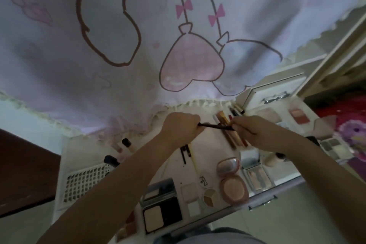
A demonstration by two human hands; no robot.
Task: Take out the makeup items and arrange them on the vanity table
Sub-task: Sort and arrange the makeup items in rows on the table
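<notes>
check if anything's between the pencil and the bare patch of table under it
Nothing visible. The pencil is held at both ends by the left hand and right hand, above bare table. The stick row lies just right of that patch.

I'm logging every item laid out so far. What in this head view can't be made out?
- The thin dark pencil: both ends hidden inside the left hand and right hand.
- The row of pens behind it: motion-blurred, partly covered by the right hand; count unclear.
- The palette at the near edge: hidden by the left forearm.
</notes>
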